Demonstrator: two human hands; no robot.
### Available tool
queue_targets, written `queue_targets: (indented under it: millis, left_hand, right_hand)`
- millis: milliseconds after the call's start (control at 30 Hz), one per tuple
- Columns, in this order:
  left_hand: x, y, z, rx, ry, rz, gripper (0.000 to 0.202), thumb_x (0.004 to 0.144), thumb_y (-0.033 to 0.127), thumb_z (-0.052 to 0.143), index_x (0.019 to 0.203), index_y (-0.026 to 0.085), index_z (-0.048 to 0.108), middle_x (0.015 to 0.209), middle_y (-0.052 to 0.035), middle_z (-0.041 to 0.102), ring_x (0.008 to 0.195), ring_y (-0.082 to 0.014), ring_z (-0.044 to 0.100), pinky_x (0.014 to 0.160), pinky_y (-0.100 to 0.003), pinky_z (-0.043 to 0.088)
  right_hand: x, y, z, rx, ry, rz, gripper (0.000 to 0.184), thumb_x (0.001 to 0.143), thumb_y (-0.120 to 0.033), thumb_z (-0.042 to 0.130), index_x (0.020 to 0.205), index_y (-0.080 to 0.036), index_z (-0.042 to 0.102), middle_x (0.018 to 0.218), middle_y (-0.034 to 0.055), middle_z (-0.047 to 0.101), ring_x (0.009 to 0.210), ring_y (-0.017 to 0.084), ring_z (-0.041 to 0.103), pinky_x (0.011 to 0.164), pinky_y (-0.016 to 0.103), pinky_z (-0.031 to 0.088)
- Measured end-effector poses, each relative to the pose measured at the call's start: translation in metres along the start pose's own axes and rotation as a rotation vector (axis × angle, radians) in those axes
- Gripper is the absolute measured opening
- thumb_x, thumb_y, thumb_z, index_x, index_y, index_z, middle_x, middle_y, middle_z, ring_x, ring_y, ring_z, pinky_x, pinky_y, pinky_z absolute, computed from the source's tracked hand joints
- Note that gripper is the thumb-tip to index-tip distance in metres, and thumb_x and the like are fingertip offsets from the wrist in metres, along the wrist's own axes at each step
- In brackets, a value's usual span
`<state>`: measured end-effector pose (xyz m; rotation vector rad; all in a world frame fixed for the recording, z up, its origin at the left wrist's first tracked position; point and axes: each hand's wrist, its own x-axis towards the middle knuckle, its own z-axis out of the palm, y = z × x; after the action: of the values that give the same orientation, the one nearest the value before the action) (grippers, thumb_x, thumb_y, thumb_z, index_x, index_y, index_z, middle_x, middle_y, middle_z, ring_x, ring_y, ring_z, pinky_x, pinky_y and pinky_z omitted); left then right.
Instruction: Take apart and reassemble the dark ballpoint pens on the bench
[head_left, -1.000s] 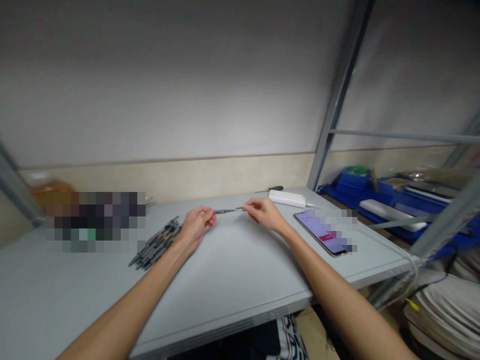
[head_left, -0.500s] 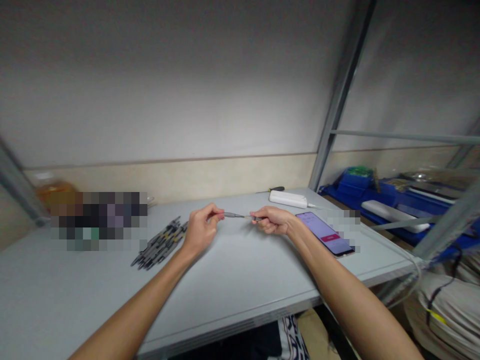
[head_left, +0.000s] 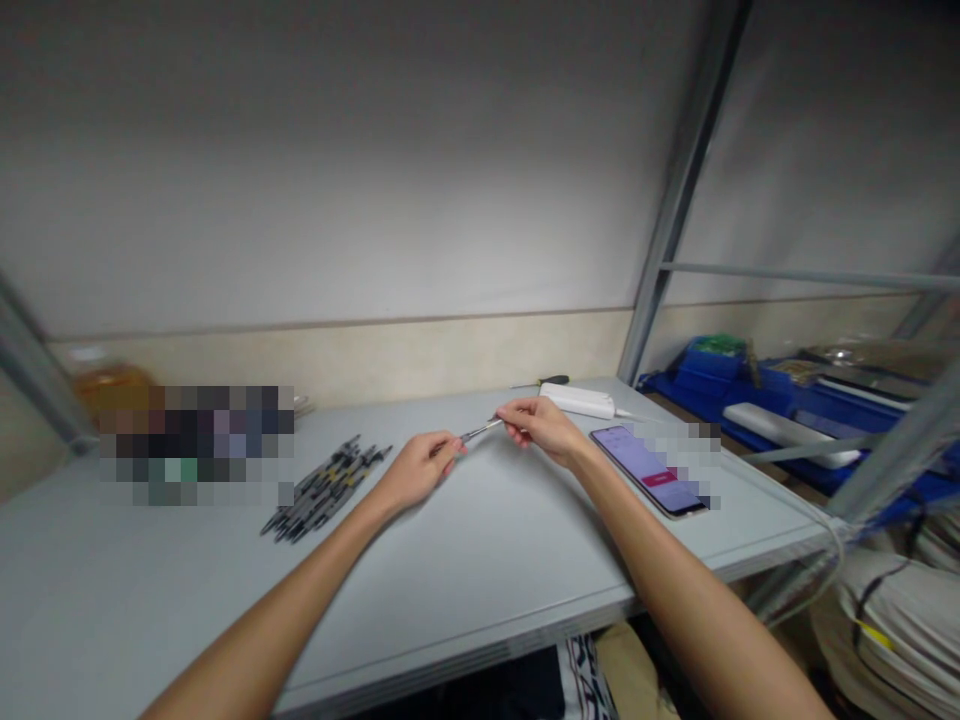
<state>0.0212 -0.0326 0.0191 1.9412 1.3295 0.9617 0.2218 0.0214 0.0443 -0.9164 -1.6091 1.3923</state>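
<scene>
A slim grey pen (head_left: 480, 431) spans between both hands above the tabletop (head_left: 480, 560), its long axis slanting from the left hand (head_left: 420, 468) up to the right hand (head_left: 538, 425). Each grip pinches one end. Right of the right grip lies a phone (head_left: 649, 468), its screen writing too blurred to read.

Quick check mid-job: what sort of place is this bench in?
Probably a small workshop or stockroom set up for hand assembly: a grey worktable built into metal racking, blue bins on the next shelf, and a pile of pens beside the left hand, which pinches a pen with the right hand.
</scene>
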Motion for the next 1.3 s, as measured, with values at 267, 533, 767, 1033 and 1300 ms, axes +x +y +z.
queue_targets:
  millis: [267,533,767,1033,1300]
  left_hand:
    - [-0.003,0.004,-0.001,0.346,0.209,0.097,0.026,0.083,0.028,0.037,0.068,0.017,0.056,0.050,0.0029,0.044,0.050,-0.0120,0.040,0.051,-0.023,0.026]
    - [-0.004,0.004,0.003,0.551,0.335,0.244,0.024,0.085,0.021,0.037,0.073,0.017,0.058,0.063,-0.0041,0.057,0.059,-0.0165,0.050,0.059,-0.026,0.034]
    - [-0.006,0.005,0.004,0.632,0.363,0.320,0.024,0.086,0.018,0.038,0.072,0.016,0.057,0.065,-0.0056,0.055,0.062,-0.0179,0.051,0.060,-0.027,0.036]
    - [-0.007,0.007,0.007,0.619,0.394,0.343,0.023,0.086,0.019,0.037,0.072,0.017,0.055,0.066,-0.0054,0.054,0.065,-0.0184,0.051,0.062,-0.028,0.038]
    - [-0.004,0.006,0.011,0.293,0.284,0.160,0.026,0.086,0.032,0.037,0.073,0.018,0.054,0.053,0.0037,0.045,0.051,-0.0126,0.042,0.052,-0.024,0.030]
  right_hand:
    - [-0.002,0.003,0.002,-0.062,-0.059,0.049,0.029,0.068,-0.037,0.064,0.056,-0.013,0.054,0.044,-0.0031,0.052,0.037,0.005,0.043,0.036,0.018,0.029]
    - [-0.003,0.001,0.002,0.035,-0.087,0.115,0.031,0.069,-0.037,0.064,0.055,-0.014,0.048,0.041,-0.0061,0.045,0.033,0.002,0.034,0.032,0.016,0.019]
    - [-0.003,-0.001,0.001,0.121,-0.120,0.164,0.026,0.069,-0.034,0.062,0.058,-0.015,0.048,0.036,-0.0076,0.040,0.029,0.002,0.026,0.030,0.017,0.012]
    - [-0.005,-0.002,0.004,0.215,-0.071,0.150,0.022,0.068,-0.031,0.061,0.060,-0.015,0.049,0.034,-0.0091,0.035,0.029,0.002,0.020,0.030,0.017,0.008]
    - [0.001,0.000,0.011,0.310,0.054,0.013,0.028,0.062,-0.037,0.070,0.065,-0.014,0.055,0.042,-0.0068,0.043,0.035,0.003,0.032,0.032,0.016,0.020]
